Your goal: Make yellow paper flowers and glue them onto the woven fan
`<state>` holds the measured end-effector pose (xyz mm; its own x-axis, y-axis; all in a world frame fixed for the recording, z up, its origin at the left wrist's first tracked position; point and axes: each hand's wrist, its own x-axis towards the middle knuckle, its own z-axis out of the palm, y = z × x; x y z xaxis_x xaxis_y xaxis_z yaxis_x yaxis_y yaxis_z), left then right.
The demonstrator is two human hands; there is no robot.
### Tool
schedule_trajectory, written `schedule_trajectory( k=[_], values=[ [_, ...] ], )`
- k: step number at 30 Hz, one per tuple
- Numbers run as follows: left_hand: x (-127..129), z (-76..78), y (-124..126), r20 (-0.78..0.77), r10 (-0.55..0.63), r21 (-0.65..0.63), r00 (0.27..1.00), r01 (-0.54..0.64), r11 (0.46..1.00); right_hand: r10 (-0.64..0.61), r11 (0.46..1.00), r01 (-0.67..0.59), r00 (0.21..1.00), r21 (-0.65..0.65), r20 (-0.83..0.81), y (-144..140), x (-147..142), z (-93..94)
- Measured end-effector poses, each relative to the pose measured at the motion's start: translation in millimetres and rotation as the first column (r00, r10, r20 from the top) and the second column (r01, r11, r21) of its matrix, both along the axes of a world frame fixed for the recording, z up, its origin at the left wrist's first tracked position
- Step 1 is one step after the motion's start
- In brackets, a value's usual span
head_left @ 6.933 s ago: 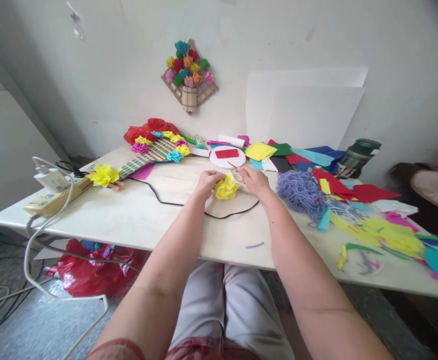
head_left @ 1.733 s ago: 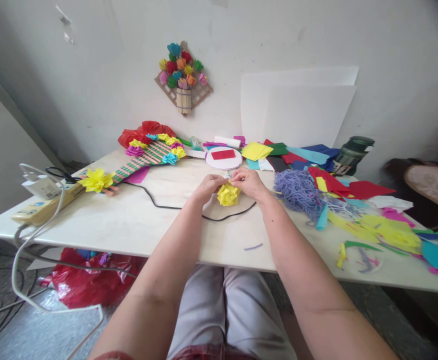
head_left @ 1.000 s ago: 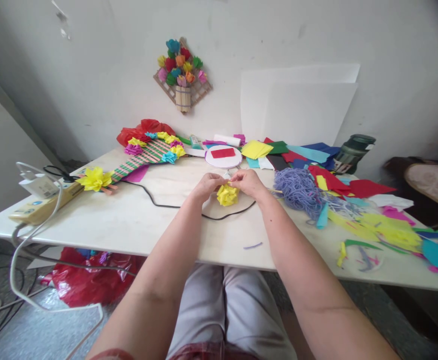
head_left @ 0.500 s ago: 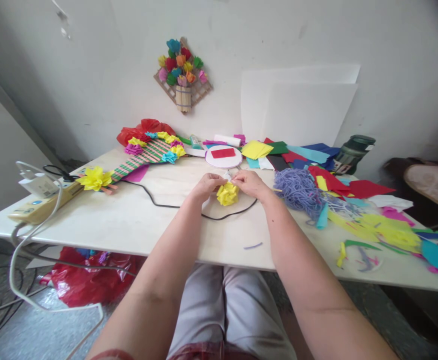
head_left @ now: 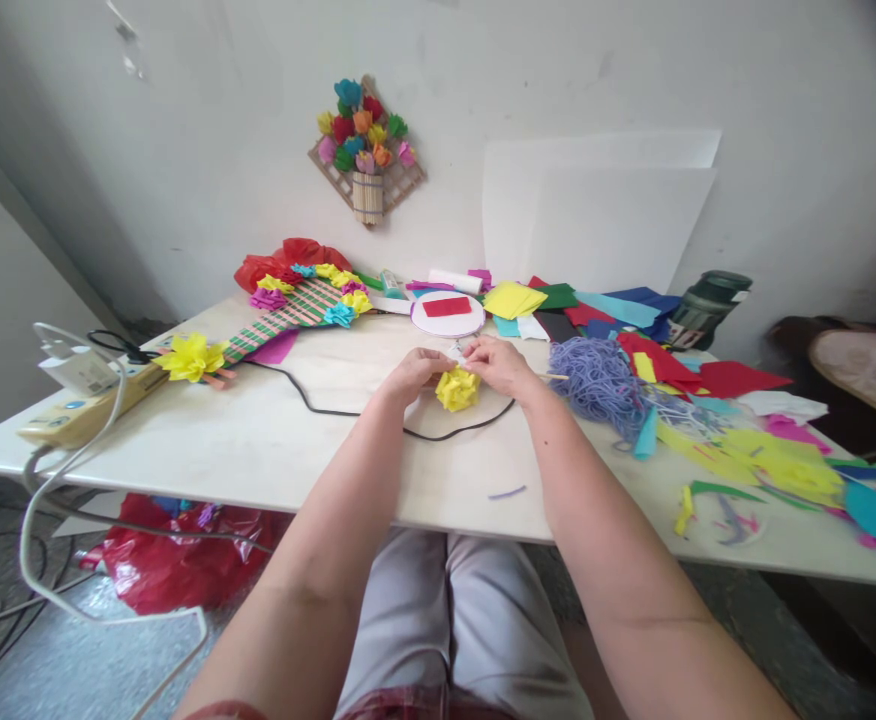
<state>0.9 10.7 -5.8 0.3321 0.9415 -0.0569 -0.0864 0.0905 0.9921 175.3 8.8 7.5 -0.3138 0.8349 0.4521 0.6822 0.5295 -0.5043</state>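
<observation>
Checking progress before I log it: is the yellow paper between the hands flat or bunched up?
Bunched up. The yellow paper is a crumpled, ruffled clump, held between the left hand and right hand.

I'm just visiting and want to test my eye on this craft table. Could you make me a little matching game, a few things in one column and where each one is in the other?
Things:
1. yellow paper flower
2. purple yarn pile
3. power strip
4. flower basket craft

Places:
A. hanging on the wall
B. at the table's far left edge
C. between the left hand and the right hand
D. just right of the right hand

Pairs: 1-C, 2-D, 3-B, 4-A
</observation>
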Motion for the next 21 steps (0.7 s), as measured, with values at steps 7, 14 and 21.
schedule_trajectory(
  k=[7, 14, 21],
  values=[
    [2, 2.9, -1, 0.031, 0.016, -0.025, 0.999, -0.016, 1.000, -0.048, 0.999, 0.048, 0.999, 0.014, -0.001, -6, -4, 4.1],
    [1, -2.1, 2, 0.013, 0.002, -0.003, 1.000, -0.002, 1.000, -0.103, 0.995, 0.102, 0.993, 0.022, 0.052, -12, -6, 8.5],
    [1, -0.9, -1, -0.005, -0.029, 0.016, 1.000, 0.029, 0.999, -0.177, 0.984, 0.173, 0.974, 0.042, 0.140, -22, -11, 15.7]
  ],
)
